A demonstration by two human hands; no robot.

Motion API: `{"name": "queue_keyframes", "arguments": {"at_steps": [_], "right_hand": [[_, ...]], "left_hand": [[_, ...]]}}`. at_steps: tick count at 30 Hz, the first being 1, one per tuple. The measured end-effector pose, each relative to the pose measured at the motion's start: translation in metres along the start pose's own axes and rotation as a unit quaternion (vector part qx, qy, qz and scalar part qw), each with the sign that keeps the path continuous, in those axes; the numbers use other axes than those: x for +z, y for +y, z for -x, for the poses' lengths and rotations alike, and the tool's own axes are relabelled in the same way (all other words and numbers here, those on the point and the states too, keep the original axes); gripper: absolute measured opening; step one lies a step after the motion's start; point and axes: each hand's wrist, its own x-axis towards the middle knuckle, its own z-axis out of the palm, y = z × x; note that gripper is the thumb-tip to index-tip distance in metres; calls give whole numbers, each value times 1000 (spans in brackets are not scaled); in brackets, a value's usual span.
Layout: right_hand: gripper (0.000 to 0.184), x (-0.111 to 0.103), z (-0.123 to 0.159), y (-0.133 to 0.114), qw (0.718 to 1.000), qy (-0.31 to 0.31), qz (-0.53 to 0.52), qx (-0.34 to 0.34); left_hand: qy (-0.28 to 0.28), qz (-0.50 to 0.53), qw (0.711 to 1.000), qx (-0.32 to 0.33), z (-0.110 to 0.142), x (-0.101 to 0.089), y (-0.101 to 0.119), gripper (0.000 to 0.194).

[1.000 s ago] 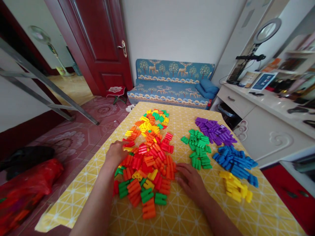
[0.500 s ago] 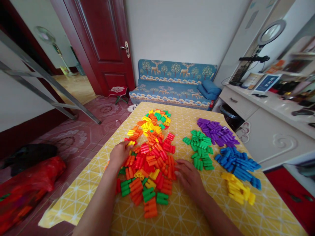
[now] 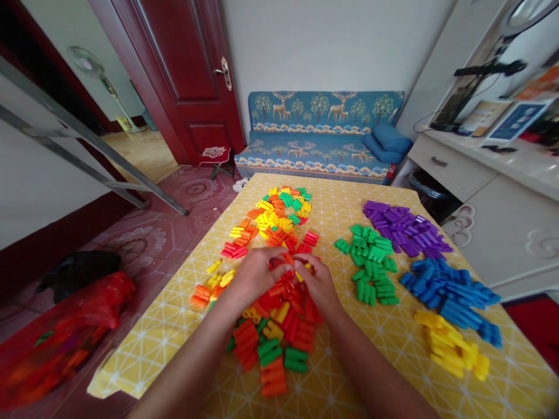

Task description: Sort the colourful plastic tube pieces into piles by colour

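Note:
My left hand (image 3: 262,272) is over the middle of a mixed pile of plastic building blocks, its thumb and fingers closed on an orange block (image 3: 288,258). Close beside it, my right hand (image 3: 318,282) has its fingertips closed around a yellow block (image 3: 300,274), partly hidden by the fingers. The fingertips of both hands almost meet. Beneath them lie red blocks (image 3: 290,320), with orange blocks (image 3: 247,343) and green blocks (image 3: 296,359) nearer me. Several loose yellow blocks (image 3: 227,278) lie left of my left hand.
Sorted heaps of green (image 3: 369,262), purple (image 3: 406,227), blue (image 3: 449,294) and yellow blocks (image 3: 452,343) stand on the right of the yellow-clothed table (image 3: 336,201). A red bag (image 3: 82,326) lies on the floor at left. Behind are a blue sofa (image 3: 314,145) and a white cabinet (image 3: 493,198).
My left hand has moved right from the yellow blocks to the pile's middle. My right hand has moved up and left to meet it. The view has shifted slightly.

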Motion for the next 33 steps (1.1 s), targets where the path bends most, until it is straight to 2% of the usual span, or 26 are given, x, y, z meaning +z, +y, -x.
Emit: {"name": "queue_keyframes", "arguments": {"at_steps": [2,3,6,8,11,14,18,20,24,29,33], "right_hand": [[28,-7,-5,8,998,67,4,-1],[28,-10,-6,12,996,89,0,-3],[27,-16,-7,21,994,104,-35,10],[26,-17,-6,25,994,95,-54,15],[24,-17,-6,26,993,89,-75,19],[24,-16,-6,25,992,89,-83,28],[24,-16,-7,21,992,88,-86,36],[23,-16,-7,20,991,89,-87,38],[22,-15,-7,20,990,85,-103,41],[23,-15,-7,24,991,83,-103,34],[23,-15,-7,24,991,85,-101,33]], "left_hand": [[70,-87,994,-12,-31,-9,-15,37],[81,-131,988,-13,-48,-11,-22,46],[62,-223,971,-52,-96,-7,-37,74],[14,-255,964,-75,-120,0,-41,74],[-66,-284,951,-101,-144,8,-41,63],[-140,-287,941,-116,-161,5,-41,60],[-276,-239,928,-72,-180,-8,-48,66],[-308,-222,924,-49,-185,-12,-52,76],[-262,-246,932,-38,-180,-6,-54,80],[-185,-293,937,-45,-164,8,-51,59],[-96,-315,943,-57,-151,20,-55,44]]}}
